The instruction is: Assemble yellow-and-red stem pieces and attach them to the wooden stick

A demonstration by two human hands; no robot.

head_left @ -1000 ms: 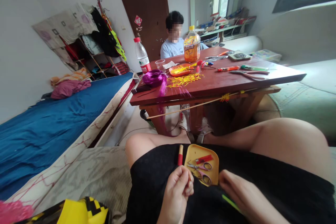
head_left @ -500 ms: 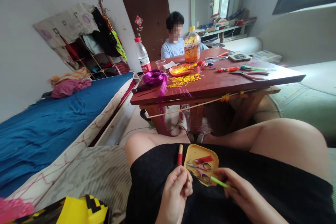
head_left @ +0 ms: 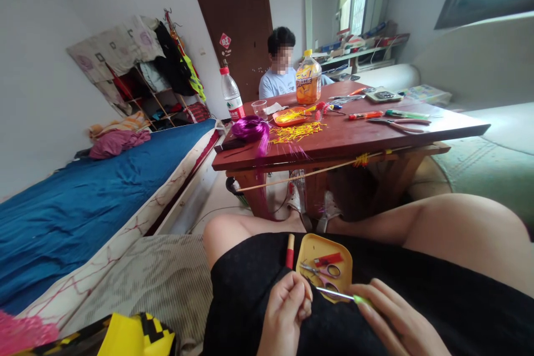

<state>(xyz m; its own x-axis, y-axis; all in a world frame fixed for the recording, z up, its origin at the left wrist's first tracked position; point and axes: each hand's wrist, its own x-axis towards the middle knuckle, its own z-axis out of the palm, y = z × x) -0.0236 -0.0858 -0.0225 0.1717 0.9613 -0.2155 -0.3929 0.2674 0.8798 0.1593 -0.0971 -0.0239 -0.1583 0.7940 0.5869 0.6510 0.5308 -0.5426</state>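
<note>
Head view looks down on a lap covered in black knit fabric, with a small yellow plastic tray (head_left: 311, 245) of rounded-corner shape resting on it at about 12 o'clock from the hands. Lying in the tray are small scissors (head_left: 323, 271) with pink-rimmed loops and a flat red lighter (head_left: 328, 260). The left hand (head_left: 287, 311) is curled closed around a thin stick with a red and tan tip (head_left: 289, 251), which rises toward 12 o'clock just beside the tray's left rim. The right hand (head_left: 396, 320) pinches a slim tool with a lime-green handle (head_left: 364, 300) between thumb and fingers; its thin metal shaft points toward 9 o'clock, crossing the tray's near edge and ending close to the left hand's fingertips. The two hands are near each other, the tray between and just beyond them.

Farther off at 12 o'clock stands a dark red wooden table (head_left: 375, 133) strewn with short yellow strands (head_left: 294, 132), a glossy purple fibre bundle (head_left: 250, 128), an orange drink bottle (head_left: 308, 76) and a clear water bottle (head_left: 231, 94). Another person (head_left: 279, 75) sits behind it. At 9 o'clock lies a bed with a smooth blue sheet (head_left: 83, 194).
</note>
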